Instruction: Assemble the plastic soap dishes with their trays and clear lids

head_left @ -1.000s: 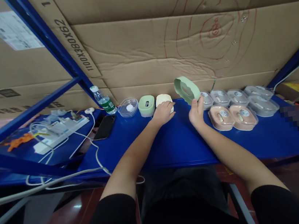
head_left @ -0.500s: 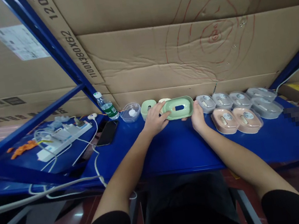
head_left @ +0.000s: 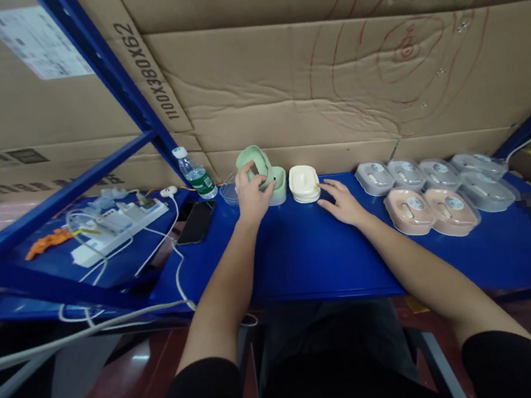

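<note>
My left hand [head_left: 254, 195] grips a light green plastic tray with a slot [head_left: 251, 156], its thumb and fingers at the near edge. The tray is tilted up over a green box [head_left: 278, 191] behind the hand; whether the two touch I cannot tell. Just right of that box stands a small stack of cream square lids [head_left: 303, 181]. Beside the stack is my right hand [head_left: 341, 202], fingers spread and holding nothing, the index fingertip at the stack's right edge. A clear plastic lid [head_left: 229, 192] lies left of the green box, partly covered by my left hand.
Several clear-lidded grey boxes [head_left: 405, 174] and two pink boxes [head_left: 410, 209] stand at the right. On the left are a water bottle [head_left: 197, 176], a black phone [head_left: 196, 222] and a power strip [head_left: 117, 230] with cables. A cardboard wall [head_left: 251, 90] closes off the back.
The green tray has moved left, from between both hands to my left hand alone, and is now tilted. My right hand has let go of it, and the cream stack is uncovered.
</note>
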The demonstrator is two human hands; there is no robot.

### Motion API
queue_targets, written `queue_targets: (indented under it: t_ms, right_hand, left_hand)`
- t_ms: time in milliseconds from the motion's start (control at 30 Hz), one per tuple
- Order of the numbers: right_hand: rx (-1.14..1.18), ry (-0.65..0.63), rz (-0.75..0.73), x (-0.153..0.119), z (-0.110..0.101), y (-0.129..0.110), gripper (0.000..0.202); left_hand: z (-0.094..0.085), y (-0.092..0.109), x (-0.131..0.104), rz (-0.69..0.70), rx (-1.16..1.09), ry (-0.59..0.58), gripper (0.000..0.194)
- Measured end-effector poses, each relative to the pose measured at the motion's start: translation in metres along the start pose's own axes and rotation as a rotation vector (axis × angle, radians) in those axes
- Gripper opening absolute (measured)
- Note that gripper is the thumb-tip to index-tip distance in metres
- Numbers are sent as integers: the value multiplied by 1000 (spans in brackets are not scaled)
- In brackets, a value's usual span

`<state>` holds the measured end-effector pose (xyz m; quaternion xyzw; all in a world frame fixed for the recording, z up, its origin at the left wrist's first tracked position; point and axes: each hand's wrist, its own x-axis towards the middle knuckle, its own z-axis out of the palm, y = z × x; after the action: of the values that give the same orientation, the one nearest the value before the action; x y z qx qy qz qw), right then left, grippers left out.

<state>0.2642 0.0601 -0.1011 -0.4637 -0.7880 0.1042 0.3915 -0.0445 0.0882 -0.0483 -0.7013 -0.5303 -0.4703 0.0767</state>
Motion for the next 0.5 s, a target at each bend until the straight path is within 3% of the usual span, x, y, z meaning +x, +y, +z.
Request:
queue_targets:
  t_ms: [200,367,500]
  right_hand:
    - [-104,-100,-56,4,13,-1,54]
    - [-123,14,88,11,11,-9,35]
    - [-112,59,87,12,11,-14,28]
  left_hand:
    - [4,-6,-1,41,30,-179,14]
    - [10,-9,-3,65,-5,-236,16]
    - [13,-11,-5,41,-34,-212,23]
